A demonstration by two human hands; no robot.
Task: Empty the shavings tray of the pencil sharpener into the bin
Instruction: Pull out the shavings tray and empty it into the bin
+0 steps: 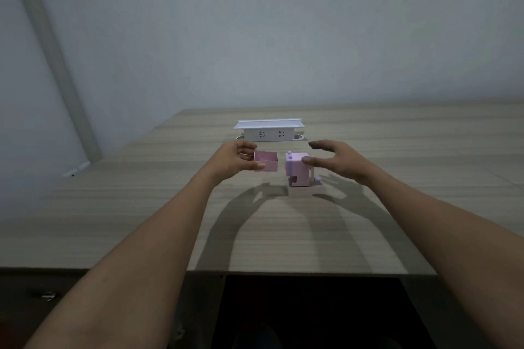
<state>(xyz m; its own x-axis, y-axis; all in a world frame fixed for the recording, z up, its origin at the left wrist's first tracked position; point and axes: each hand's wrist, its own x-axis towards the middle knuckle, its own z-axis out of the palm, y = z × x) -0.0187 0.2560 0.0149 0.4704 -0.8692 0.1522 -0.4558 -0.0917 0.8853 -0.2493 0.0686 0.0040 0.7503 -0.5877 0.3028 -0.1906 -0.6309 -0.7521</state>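
Left hand [236, 159] pinches the one pink shavings tray [266, 161], open side up, long axis left-right. Right hand [337, 160], fingers spread, touches the single upright pencil sharpener [297, 168] on the bench [283, 235].

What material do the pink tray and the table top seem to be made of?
Pink tray: probably matte plastic, given its thin, straight walls and even colour. Table: wood-look surface with fine straight grain lines and low sheen, possibly laminate; the picture cannot settle it.
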